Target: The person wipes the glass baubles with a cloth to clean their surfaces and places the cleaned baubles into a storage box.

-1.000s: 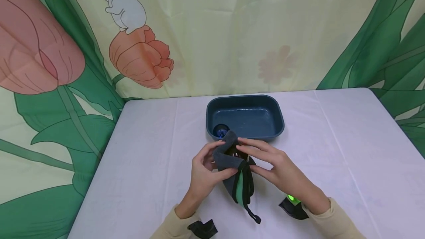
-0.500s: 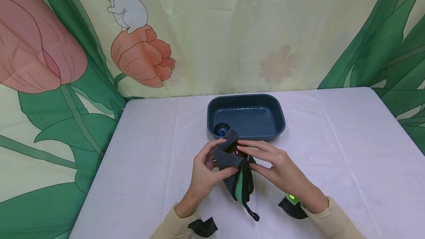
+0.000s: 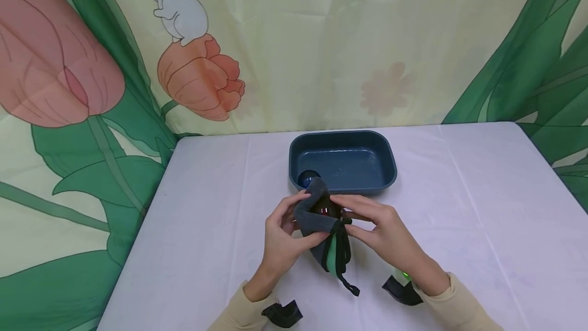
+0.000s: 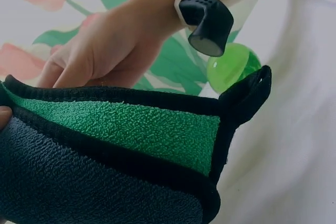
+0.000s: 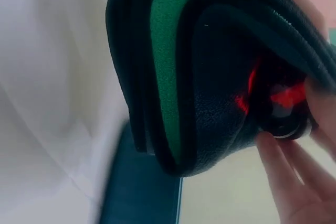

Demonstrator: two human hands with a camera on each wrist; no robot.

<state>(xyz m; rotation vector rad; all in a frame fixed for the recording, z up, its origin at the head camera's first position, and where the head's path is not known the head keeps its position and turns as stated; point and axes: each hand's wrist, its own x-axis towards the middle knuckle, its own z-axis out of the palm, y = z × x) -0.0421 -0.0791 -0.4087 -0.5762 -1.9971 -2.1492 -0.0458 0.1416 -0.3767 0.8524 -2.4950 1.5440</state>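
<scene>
A flower-printed curtain hangs behind a white table. Between the two hands sits a dark red ball, partly wrapped in a grey and green cloth, with the left hand gripping the cloth from outside and the right hand holding the ball, its fingertips bent against the exposed side. Just beyond the fingertips stands a blue tray, with a blue ball in its near corner, ahead of the left hand, while a green ball shows near the right wrist.
</scene>
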